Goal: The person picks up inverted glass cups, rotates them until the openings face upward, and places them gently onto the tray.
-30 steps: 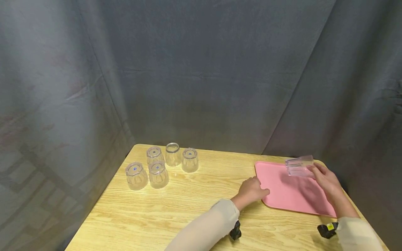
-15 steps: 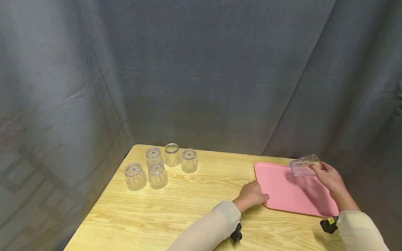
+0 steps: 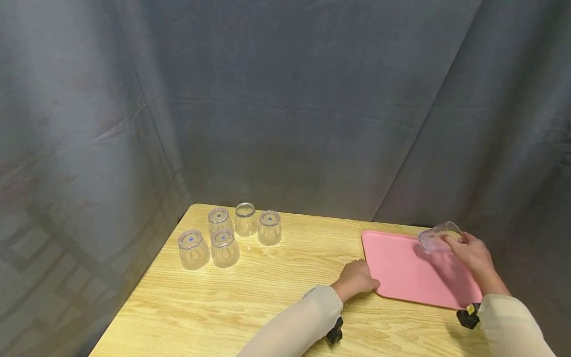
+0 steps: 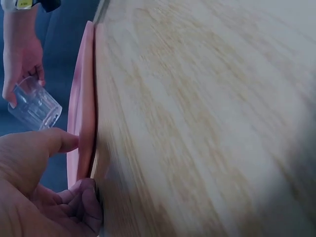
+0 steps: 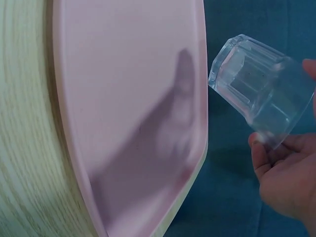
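My right hand (image 3: 474, 255) grips a clear faceted tumbler (image 3: 439, 237) near its rim, with the thumb on one side and the fingers on the other. The tumbler is tilted, its base pointing left, above the far right part of a pink tray (image 3: 415, 277). Nothing else is inside the glass in the right wrist view. My left hand (image 3: 358, 278) holds the tray's left edge; in the left wrist view the thumb lies over the rim (image 4: 87, 113) and the fingers curl at the outer side.
Several clear tumblers stand upside down at the back left of the wooden table (image 3: 250, 297), such as the front left tumbler (image 3: 194, 252) and the right tumbler (image 3: 269, 229). Grey curtains (image 3: 285, 109) hang close behind the table and along both sides.
My right hand has moved slightly right with the tumbler and turned it so its base dips lower. The left hand has slid a little down along the tray's edge.
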### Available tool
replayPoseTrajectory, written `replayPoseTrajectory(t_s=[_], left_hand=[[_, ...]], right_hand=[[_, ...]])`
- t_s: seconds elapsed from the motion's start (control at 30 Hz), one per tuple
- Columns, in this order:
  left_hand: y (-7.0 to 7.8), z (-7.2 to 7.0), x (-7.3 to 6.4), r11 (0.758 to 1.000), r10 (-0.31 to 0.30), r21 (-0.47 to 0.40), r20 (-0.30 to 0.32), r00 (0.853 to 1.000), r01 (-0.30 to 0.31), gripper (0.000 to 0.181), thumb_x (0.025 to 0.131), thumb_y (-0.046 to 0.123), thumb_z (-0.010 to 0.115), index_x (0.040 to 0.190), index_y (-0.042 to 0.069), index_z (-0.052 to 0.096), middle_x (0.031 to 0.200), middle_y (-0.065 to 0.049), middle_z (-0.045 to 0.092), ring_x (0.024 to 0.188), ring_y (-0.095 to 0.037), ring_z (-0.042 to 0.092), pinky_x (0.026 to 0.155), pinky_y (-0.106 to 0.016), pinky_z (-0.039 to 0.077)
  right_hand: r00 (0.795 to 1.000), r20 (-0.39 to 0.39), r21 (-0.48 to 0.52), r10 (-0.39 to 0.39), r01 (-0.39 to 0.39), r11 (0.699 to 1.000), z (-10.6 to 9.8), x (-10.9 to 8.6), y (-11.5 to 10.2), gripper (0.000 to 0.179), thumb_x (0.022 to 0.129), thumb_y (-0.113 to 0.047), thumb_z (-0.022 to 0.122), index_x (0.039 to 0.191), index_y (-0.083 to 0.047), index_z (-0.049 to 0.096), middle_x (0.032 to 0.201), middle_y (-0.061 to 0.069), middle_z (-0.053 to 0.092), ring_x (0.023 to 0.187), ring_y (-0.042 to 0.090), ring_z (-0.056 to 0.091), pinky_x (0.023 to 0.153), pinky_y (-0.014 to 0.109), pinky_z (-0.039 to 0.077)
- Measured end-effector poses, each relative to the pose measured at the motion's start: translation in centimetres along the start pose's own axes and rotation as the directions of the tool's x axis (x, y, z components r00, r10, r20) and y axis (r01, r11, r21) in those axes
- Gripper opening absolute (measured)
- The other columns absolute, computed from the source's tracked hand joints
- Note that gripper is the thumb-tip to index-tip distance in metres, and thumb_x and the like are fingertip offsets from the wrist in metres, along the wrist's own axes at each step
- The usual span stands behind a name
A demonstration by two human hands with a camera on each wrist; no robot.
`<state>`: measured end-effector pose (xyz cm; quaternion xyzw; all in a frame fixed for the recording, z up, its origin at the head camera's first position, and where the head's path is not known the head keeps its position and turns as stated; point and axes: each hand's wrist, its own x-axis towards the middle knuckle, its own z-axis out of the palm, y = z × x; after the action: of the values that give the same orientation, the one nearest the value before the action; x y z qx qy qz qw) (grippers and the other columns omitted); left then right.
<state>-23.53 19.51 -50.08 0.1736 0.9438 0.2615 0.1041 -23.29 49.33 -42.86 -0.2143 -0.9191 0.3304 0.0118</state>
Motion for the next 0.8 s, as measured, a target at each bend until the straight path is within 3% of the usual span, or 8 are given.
replayPoseTrajectory(t_s=[0.13,0.23,0.47,0.8], left_hand=[[0.1,-0.1,0.0,0.996,0.027,0.082,0.017,0.999,-0.029,0.028,0.083,0.039,0.077,0.085,0.014,0.065,0.082,0.005,0.060,0.075,-0.010,0.054,0.071,-0.023,0.047],[0.2,-0.3,-0.2,0.996,0.027,0.078,0.033,0.999,-0.030,0.029,0.083,0.038,0.077,0.095,0.014,0.067,0.087,0.004,0.061,0.080,-0.010,0.056,0.073,-0.024,0.048],[0.2,0.0,0.0,0.997,0.000,0.071,0.017,1.000,-0.002,0.031,0.082,0.037,0.077,0.098,0.013,0.065,0.087,0.003,0.063,0.078,-0.012,0.058,0.071,-0.025,0.049],[0.6,-0.2,-0.3,0.995,-0.017,0.097,0.030,0.999,0.014,0.040,0.085,0.041,0.076,0.111,0.012,0.065,0.097,0.002,0.064,0.089,-0.012,0.061,0.078,-0.024,0.050]], right_hand=[[1.000,-0.021,-0.024,-0.003,0.003,1.000,0.0,0.4,0.4,0.097,0.101,-0.057,0.043,0.150,0.020,0.011,0.145,0.049,0.024,0.132,0.065,0.029,0.107,0.072,0.030],[1.000,-0.021,-0.018,0.004,-0.004,1.000,0.0,0.8,0.7,0.100,0.099,-0.059,0.046,0.150,0.019,0.011,0.146,0.049,0.023,0.132,0.065,0.028,0.106,0.073,0.029],[1.000,-0.023,-0.039,0.006,-0.007,0.999,0.1,0.9,1.0,0.102,0.098,-0.059,0.050,0.149,0.020,0.009,0.144,0.050,0.015,0.130,0.066,0.022,0.106,0.077,0.024],[0.999,-0.015,-0.056,0.042,-0.042,0.998,0.1,0.8,1.4,0.106,0.097,-0.058,0.053,0.151,0.016,-0.001,0.149,0.049,0.004,0.133,0.066,0.016,0.108,0.076,0.021]])
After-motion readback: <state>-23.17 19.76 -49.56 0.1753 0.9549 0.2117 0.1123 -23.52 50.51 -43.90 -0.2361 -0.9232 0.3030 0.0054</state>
